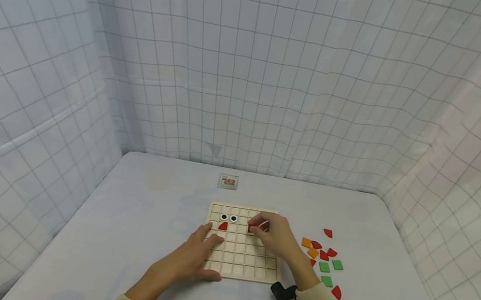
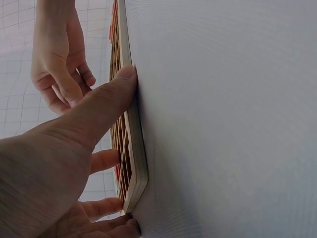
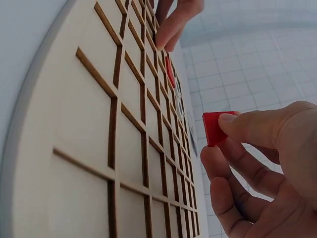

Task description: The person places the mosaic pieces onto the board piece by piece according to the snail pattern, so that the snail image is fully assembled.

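A wooden grid board [image 1: 249, 273] lies on the table in front of me. My left hand [image 1: 193, 254] rests at its front left corner, fingers spread over the left side and the thumb [image 2: 111, 94] against the front edge. Between thumb and fingertips, my right hand [image 1: 278, 235] pinches a red tile [image 3: 213, 130] over the right part of the board. The thumb covers some of the tile's outline. Upper left on the grid sit two round eye pieces [image 1: 234, 218], with a red quarter-circle tile [image 1: 223, 226] just below them.
Right of the board lie loose tiles: several red quarter-circles [image 1: 336, 292], orange squares [image 1: 306, 242] and green squares [image 1: 324, 267]. A small picture card [image 1: 228, 181] lies behind the board. Grid-patterned white curtains [image 1: 253, 68] surround the table on three sides.
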A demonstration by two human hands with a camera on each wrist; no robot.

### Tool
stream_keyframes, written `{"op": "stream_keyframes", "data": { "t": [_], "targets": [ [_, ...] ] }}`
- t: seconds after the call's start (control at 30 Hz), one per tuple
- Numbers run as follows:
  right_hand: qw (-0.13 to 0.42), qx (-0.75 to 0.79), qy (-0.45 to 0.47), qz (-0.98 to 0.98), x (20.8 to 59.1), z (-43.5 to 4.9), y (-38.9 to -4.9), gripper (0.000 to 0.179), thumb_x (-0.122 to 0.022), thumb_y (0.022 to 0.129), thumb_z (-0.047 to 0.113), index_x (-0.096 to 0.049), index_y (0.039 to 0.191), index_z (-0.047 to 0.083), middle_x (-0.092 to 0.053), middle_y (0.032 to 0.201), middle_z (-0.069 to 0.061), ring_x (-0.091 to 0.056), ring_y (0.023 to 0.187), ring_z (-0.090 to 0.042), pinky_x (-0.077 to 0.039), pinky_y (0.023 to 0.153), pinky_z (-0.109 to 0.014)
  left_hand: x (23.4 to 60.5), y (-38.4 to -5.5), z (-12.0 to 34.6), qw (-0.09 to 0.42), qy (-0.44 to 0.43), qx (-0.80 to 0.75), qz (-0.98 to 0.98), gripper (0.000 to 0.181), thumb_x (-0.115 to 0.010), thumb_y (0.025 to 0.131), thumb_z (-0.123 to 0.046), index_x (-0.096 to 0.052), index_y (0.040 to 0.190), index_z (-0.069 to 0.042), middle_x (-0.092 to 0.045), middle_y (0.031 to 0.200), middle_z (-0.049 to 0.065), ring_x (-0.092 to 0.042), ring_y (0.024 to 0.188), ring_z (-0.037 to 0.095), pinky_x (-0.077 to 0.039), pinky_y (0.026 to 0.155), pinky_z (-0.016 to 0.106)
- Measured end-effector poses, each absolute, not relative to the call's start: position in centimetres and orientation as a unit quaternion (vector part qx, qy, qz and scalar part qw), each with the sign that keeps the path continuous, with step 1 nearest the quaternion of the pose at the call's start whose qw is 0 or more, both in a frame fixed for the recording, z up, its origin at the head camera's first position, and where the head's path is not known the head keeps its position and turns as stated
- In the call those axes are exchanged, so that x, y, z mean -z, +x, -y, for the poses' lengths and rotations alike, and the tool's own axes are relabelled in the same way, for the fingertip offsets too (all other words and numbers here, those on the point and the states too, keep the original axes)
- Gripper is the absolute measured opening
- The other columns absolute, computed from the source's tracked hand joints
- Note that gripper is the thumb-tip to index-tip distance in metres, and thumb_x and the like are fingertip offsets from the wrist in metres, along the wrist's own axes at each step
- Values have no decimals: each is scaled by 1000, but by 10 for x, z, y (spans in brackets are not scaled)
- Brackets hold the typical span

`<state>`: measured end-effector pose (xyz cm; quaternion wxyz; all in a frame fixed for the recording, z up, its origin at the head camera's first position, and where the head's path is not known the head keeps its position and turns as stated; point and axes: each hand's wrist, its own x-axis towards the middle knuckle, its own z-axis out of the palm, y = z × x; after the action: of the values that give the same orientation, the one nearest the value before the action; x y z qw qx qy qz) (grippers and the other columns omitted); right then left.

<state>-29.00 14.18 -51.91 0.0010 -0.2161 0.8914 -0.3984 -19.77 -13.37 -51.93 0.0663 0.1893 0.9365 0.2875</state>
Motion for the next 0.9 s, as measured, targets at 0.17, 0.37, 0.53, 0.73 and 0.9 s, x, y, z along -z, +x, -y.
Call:
{"op": "stream_keyframes", "data": {
  "t": [0.17, 0.37, 0.53, 0.73, 0.9],
  "targets": [
    [1, 403, -232, -885, 522, -128, -294, 7, -82, 110, 11, -87, 114, 14, -86, 112, -2, -82, 96, -13, -69, 89, -32, 520, -198, 134, 69, 189, -289, -936, 90, -106, 87, -42, -61, 156, -8, -34, 180, 38, -40, 167, 63, -48, 127, 76],
    [6, 403, -240, -883, 525, -111, -297, 7, -82, 110, 11, -87, 115, 13, -87, 112, -4, -84, 98, -18, -70, 90, -35, 521, -199, 134, 74, 187, -285, -937, 90, -105, 87, -44, -60, 157, -9, -34, 181, 37, -38, 169, 62, -48, 128, 76],
    [4, 401, -230, -887, 528, -100, -301, 6, -83, 109, 11, -87, 113, 13, -87, 110, -4, -83, 98, -17, -69, 90, -35, 520, -199, 134, 79, 184, -286, -937, 90, -104, 89, -45, -60, 158, -9, -32, 183, 36, -34, 172, 61, -46, 130, 76],
    [-11, 402, -218, -889, 533, -93, -306, 6, -83, 108, 9, -87, 113, 12, -86, 107, -4, -82, 97, -17, -68, 89, -38, 520, -200, 133, 80, 183, -285, -937, 89, -104, 89, -45, -60, 158, -8, -32, 183, 36, -35, 172, 60, -46, 130, 76],
    [-12, 409, -209, -888, 536, -91, -307, 5, -85, 107, 10, -88, 111, 12, -87, 107, -4, -80, 94, -15, -66, 85, -34, 520, -200, 133, 77, 183, -286, -937, 88, -104, 89, -44, -60, 156, -8, -33, 182, 37, -38, 169, 60, -47, 129, 75]
  ]
}}
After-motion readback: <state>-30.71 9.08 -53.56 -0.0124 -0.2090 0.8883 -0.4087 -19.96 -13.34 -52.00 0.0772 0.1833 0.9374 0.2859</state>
